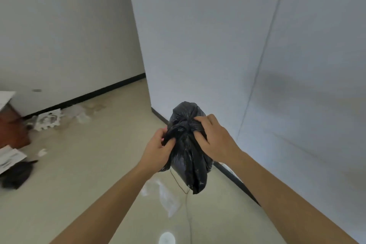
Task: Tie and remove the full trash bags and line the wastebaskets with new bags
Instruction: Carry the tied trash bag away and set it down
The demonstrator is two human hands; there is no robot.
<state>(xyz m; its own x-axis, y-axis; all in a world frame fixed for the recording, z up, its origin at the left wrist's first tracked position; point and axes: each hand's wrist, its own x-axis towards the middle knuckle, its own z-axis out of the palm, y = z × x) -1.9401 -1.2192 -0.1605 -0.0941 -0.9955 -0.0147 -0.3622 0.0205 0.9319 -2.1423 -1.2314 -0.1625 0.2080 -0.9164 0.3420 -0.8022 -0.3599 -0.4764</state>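
Observation:
A full black trash bag (pixel 187 156) hangs in front of me, close to the white wall corner. Its gathered neck is bunched at the top. My left hand (pixel 158 150) pinches the plastic on the bag's left side. My right hand (pixel 213 138) grips the twisted top from the right, fingers curled into the folds. The bag's loose end dangles below my hands. No wastebasket shows in this view.
A white partition wall (pixel 257 55) stands close on the right with a dark baseboard. Crumpled white paper (pixel 48 120) lies by the far wall. Another black bag (pixel 16 174) and papers sit at the left edge, beside a brown box (pixel 11 127).

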